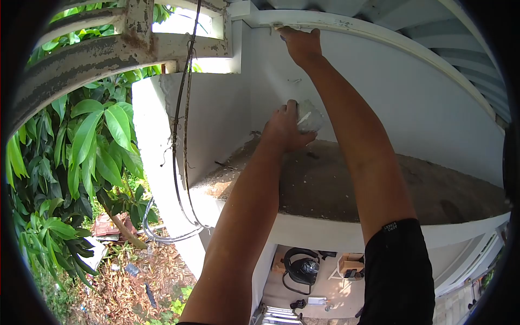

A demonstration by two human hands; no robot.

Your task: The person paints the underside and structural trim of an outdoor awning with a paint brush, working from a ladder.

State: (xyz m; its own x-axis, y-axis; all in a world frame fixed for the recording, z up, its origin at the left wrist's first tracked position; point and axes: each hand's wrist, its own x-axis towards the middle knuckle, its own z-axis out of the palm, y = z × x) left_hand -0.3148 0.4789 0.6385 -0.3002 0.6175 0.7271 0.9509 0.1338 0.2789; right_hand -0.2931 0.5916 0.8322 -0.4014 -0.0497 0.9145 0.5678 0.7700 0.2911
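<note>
My left hand (287, 127) is wrapped round a pale, translucent object (310, 116), perhaps a plastic container or bag, in front of the white wall (346, 89). Higher up, my right hand (301, 44) reaches to the left end of the white beam (357, 27) under the metal roof. Its fingers are bent at the beam's lower edge, by a small pale piece (279, 26); whether they grip it is unclear. Below both hands lies a dusty brown ledge (319, 181).
Dark cables (187, 108) hang at the left beside the wall's edge and a weathered metal grille (108, 51). Leafy branches (100, 135) stand beyond. Far below are a floor with a black chair-like object (301, 268), boxes (352, 264) and leaf-covered ground (124, 287).
</note>
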